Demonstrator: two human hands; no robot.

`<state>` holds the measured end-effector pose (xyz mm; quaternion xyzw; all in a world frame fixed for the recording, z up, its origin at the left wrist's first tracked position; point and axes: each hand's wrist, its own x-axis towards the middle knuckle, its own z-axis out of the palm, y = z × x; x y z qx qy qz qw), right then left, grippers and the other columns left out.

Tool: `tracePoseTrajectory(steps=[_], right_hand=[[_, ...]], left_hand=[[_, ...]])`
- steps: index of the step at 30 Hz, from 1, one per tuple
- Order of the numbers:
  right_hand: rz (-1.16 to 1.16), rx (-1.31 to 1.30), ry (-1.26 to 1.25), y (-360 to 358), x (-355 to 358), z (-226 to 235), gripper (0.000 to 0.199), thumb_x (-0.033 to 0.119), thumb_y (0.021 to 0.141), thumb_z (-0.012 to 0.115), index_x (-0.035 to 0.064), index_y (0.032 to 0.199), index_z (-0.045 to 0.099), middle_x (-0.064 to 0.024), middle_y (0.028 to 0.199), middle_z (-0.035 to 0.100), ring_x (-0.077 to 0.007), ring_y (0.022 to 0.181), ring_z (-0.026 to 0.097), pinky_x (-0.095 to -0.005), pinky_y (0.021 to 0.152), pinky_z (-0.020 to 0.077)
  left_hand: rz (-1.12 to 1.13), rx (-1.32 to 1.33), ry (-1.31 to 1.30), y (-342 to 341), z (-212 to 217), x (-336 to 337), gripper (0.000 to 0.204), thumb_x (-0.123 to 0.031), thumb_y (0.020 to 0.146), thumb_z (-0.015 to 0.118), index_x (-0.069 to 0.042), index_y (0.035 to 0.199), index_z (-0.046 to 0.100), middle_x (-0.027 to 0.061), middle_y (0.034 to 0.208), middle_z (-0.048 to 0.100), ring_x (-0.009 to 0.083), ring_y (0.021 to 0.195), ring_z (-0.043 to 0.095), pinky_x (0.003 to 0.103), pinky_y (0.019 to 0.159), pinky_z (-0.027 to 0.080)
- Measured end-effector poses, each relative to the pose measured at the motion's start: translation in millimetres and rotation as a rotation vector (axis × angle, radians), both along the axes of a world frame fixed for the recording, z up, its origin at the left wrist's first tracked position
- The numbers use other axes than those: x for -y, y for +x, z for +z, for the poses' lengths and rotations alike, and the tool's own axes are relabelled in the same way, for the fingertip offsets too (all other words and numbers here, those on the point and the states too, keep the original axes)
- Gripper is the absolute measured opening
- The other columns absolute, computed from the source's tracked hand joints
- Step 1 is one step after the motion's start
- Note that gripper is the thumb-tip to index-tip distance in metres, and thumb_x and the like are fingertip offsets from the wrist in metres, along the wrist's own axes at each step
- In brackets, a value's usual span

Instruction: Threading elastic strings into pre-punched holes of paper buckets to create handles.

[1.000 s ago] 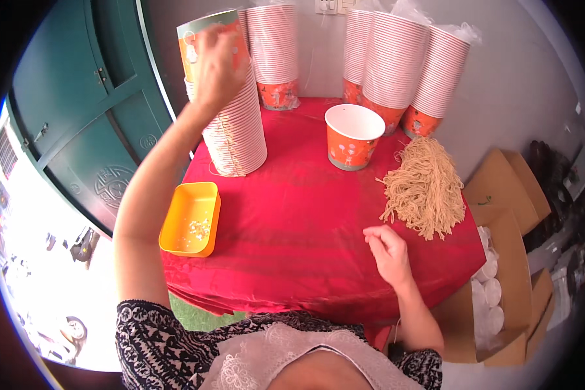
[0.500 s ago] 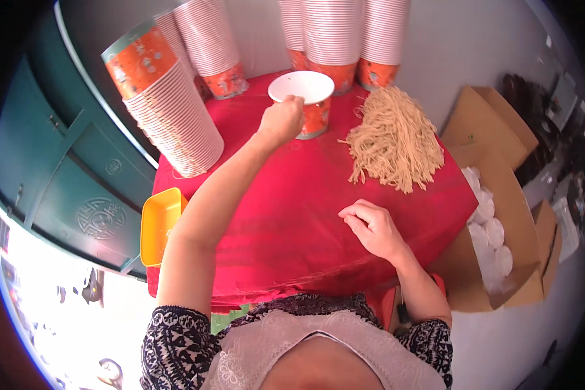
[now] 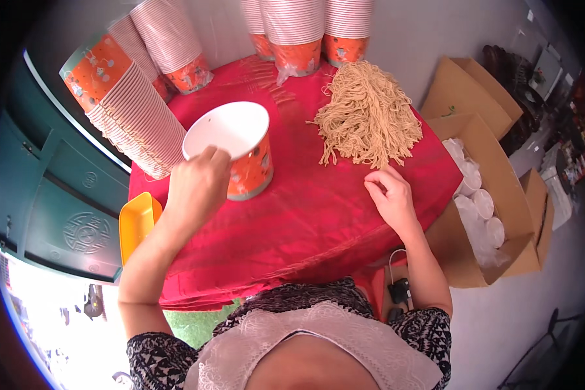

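Observation:
My left hand (image 3: 201,184) pinches the near rim of a large paper tub (image 3: 251,170), orange-printed outside and white within. The tub is slightly tilted over the red-covered table, its mouth facing up. At the near edge of a heap of tan noodle strands (image 3: 372,117) is my right hand (image 3: 394,198). Its thumb and fingers are curled together; whether a strand is between the fingertips cannot be made out.
A tall leaning stack of paper tubs (image 3: 140,110) stands at the table's left, with more stacks (image 3: 292,29) at the back. A yellow plastic container (image 3: 138,221) sits at the left edge. To the right, an open cardboard box (image 3: 500,195) holds white cups (image 3: 483,203) in plastic.
My left hand has brought the tub nearer and to the left. My right hand has moved up to the noodle heap's near edge. The whole view has also shifted.

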<state>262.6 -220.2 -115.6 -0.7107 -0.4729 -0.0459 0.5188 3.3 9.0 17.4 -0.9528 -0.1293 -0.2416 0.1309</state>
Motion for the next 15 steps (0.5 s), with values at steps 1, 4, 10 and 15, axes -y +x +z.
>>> tracePoseTrajectory(steps=[1,4,10,15], right_hand=[[0.021,0.063,-0.008,3,-5,2,0.009,0.0,0.082,0.071,0.0016,0.089,0.066,-0.0118,0.085,0.063,-0.0297,0.08,0.064,-0.0374,0.07,0.0512],[0.05,0.134,-0.058,11,-23,6,0.008,0.001,0.081,0.071,0.0031,0.088,0.066,-0.0104,0.087,0.061,-0.03,0.086,0.062,-0.0395,0.074,0.0508],[0.115,0.402,-0.115,24,-61,15,0.007,0.004,0.083,0.07,0.004,0.089,0.068,-0.0101,0.087,0.058,-0.0302,0.09,0.058,-0.0407,0.08,0.049],[0.165,0.589,-0.156,32,-93,24,0.008,0.003,0.081,0.069,0.0038,0.089,0.069,-0.0086,0.09,0.058,-0.028,0.092,0.056,-0.0402,0.08,0.0487]], left_hand=[[-0.002,0.003,-0.029,-9,-2,9,0.01,-0.006,0.084,0.062,-0.004,0.084,0.053,0.0121,0.078,0.057,0.0308,0.067,0.065,0.042,0.053,0.052],[0.001,-0.02,-0.064,-33,-4,36,0.012,-0.005,0.084,0.063,-0.005,0.085,0.052,0.0108,0.075,0.054,0.0289,0.064,0.062,0.04,0.052,0.052],[0.006,0.025,-0.177,-55,-13,60,0.02,-0.006,0.083,0.069,-0.002,0.098,0.058,0.012,0.088,0.059,0.0289,0.07,0.066,0.039,0.053,0.053],[-0.078,0.153,-0.243,-64,-8,69,0.037,-0.004,0.078,0.074,0.001,0.112,0.06,0.0163,0.107,0.063,0.0313,0.079,0.069,0.038,0.06,0.057]])
